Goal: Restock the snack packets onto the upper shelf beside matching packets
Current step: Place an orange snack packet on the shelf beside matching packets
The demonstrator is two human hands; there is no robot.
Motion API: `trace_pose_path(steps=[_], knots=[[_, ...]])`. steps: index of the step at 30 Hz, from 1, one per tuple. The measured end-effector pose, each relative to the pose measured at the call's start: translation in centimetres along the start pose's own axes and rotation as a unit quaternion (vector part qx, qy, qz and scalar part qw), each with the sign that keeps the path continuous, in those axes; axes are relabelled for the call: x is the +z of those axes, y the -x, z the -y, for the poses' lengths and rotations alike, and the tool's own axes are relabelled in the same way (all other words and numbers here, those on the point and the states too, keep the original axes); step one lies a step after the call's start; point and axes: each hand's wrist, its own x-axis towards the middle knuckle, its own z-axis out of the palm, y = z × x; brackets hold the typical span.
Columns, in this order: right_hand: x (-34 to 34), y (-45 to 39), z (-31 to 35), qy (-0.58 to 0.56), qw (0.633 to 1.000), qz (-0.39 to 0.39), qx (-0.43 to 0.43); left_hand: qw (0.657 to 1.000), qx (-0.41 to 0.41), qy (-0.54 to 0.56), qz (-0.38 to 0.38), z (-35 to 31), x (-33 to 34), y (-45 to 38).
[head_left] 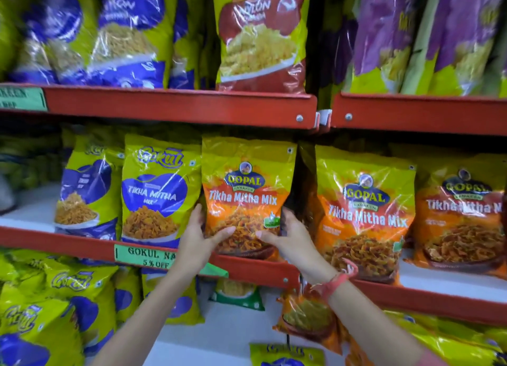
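Gopal packet (247, 198) upright at the middle shelf's (68, 241) front edge, between a Gokul packet (159, 190) and a matching Gopal packet (365, 215), mid-placement. Clasped low on both sides by left hand (199, 238) and right hand (288, 235), thumbs on its face, forearms reaching up. Next, probably: push back level, let go.
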Motion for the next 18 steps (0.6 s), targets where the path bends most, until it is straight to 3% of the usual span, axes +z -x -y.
trace_pose_path(steps=[3, 9, 18], knots=[[0.2, -0.5, -0.4, 0.014, 0.999, -0.035, -0.017, 0.999, -0.024, -0.016, 0.03, 0.5, -0.7, -1.3], [0.0, 1.8, -0.4, 0.0, 0.995, -0.08, -0.058, 0.999, 0.041, 0.03, 0.002, -0.1, -1.3, 1.2], [-4.6, 6.6, 0.7, -0.025, 0.992, -0.087, -0.088, 0.995, 0.087, 0.05, 0.027, -4.7, -0.6, 4.8]])
